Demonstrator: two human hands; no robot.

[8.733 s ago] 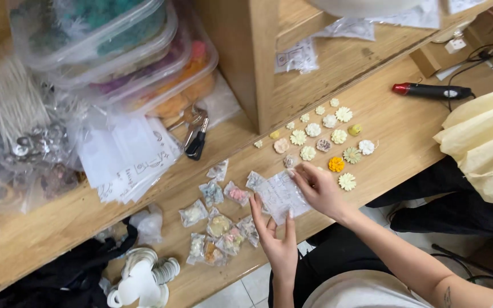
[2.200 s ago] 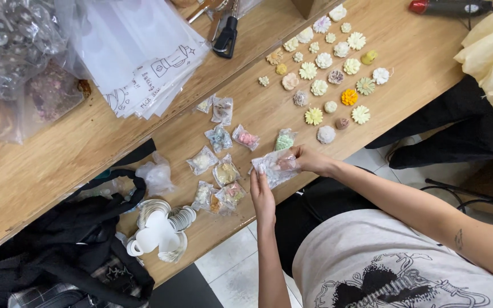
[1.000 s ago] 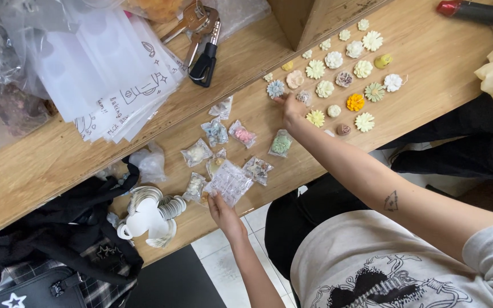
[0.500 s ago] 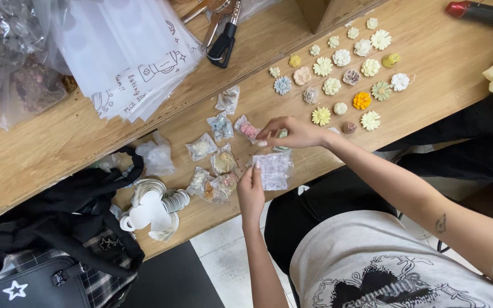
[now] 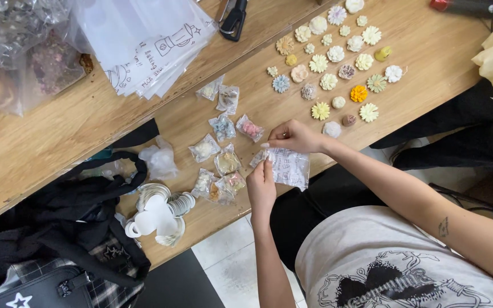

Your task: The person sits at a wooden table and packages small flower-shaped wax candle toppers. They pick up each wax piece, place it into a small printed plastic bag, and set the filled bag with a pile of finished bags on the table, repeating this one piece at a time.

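We pinched the small clear bag at its top edge, left hand and right hand both closed on it. It hung over the table's near edge, long axis slanting down-right. Beside it, small packets held pale flower pieces.
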